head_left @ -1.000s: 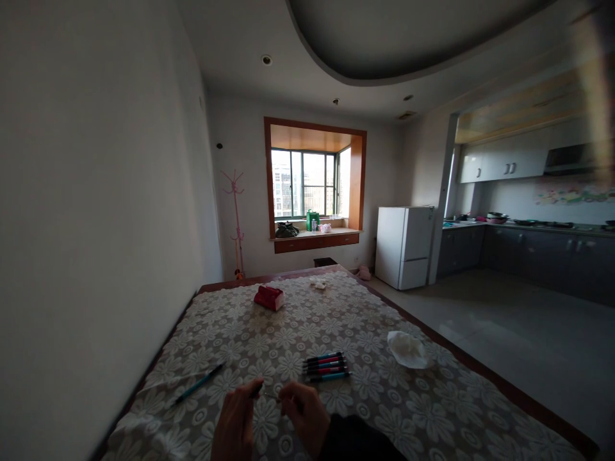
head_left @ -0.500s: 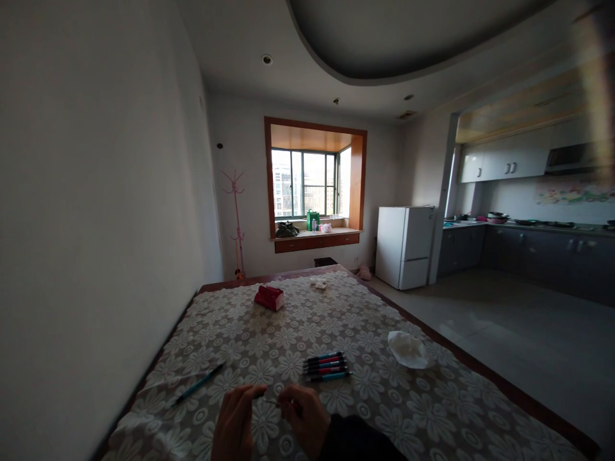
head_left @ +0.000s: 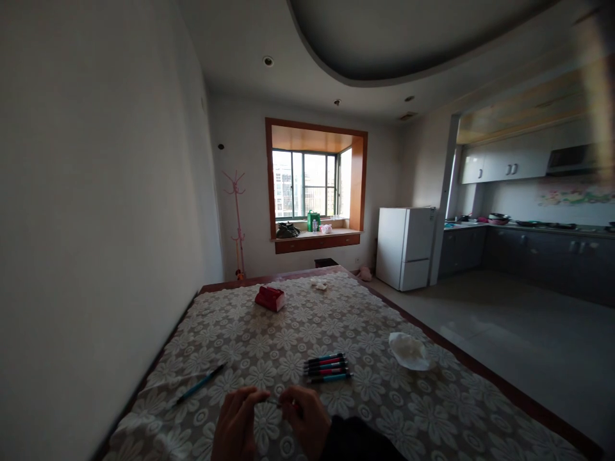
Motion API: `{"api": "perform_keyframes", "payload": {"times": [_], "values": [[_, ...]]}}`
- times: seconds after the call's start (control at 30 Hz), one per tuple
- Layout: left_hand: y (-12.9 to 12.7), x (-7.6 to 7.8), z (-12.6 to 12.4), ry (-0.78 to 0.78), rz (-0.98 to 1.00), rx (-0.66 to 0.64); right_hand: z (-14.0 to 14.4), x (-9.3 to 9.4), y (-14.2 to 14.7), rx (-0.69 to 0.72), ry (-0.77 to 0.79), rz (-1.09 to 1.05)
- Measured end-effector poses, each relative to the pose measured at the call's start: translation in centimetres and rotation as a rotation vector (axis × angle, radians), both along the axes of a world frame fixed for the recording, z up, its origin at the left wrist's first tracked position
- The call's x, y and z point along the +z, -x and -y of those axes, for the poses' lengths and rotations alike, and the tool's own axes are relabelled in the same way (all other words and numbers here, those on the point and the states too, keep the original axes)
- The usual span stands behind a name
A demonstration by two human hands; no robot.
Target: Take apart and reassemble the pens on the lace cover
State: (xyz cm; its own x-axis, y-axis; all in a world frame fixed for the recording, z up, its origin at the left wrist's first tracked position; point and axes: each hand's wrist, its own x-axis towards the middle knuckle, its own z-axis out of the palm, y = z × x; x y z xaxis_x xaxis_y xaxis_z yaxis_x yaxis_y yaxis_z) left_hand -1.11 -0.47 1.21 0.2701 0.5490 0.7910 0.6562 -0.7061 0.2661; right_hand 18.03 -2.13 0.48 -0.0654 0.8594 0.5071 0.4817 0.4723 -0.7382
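Both hands pinch one thin pen part — left hand [head_left: 239, 424], right hand [head_left: 305, 419] — a slipped grip could drop it onto the lace tablecloth [head_left: 384, 397].

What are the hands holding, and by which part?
A thin pen-like thing, dark and partly hidden, is pinched between both hands: left hand fingers at its left end, right hand fingers at its right end.

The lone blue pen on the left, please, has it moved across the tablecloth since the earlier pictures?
No. The lone blue pen lies on the same flowers of the tablecloth, left of the pen row.
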Motion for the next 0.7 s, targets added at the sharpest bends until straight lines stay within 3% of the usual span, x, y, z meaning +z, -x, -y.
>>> {"api": "perform_keyframes", "payload": {"times": [0.33,0.7], "values": [[0.17,0.45,0.14,-0.01,-0.008,0.044,-0.25,0.36,-0.07,0.026,0.002,0.023],[-0.09,0.71,0.49,-0.122,-0.096,0.042,-0.22,-0.26,0.01,-0.005,-0.038,0.04]]}}
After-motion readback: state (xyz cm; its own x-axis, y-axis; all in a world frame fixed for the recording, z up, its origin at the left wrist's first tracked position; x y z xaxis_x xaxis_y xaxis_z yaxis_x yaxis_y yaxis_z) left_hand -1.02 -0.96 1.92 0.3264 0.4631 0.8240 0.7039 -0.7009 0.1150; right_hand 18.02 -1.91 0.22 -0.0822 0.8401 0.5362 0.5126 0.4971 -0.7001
